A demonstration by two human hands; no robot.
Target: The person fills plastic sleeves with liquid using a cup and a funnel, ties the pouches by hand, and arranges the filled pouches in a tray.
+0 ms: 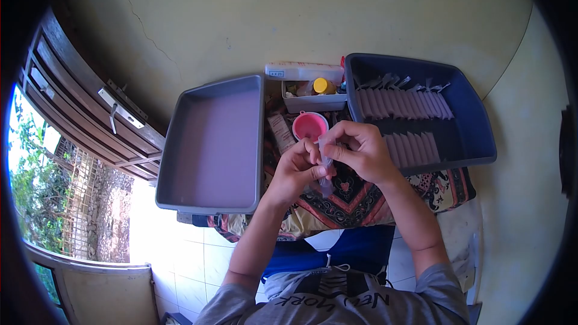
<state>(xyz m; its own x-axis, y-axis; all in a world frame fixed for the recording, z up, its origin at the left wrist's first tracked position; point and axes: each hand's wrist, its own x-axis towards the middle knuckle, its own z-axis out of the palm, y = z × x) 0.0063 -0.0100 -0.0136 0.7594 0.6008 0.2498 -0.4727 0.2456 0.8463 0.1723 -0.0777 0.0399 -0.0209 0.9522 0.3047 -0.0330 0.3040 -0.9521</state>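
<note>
My left hand [295, 171] and my right hand [363, 151] meet over the table, both closed on a narrow clear plastic bag [327, 189]. The fingers of my right hand pinch its upper part, and those of my left hand grip it lower down. The bag's lower end hangs below my fingers and looks pale purple; how full it is I cannot tell. Just behind my hands lies a pink funnel [309, 124]. To the left stands a grey tub [262, 144] of purple liquid. A dark blue-grey tub [487, 138] on the right holds two rows of filled purple tubes [403, 103].
A small grey box [313, 105] with a yellow-lidded jar [323, 86] stands at the back, before a white plastic roll [310, 72]. A printed packet [281, 132] lies left of the funnel. Patterned cloth [355, 198] covers the table. An open door [114, 108] is at left.
</note>
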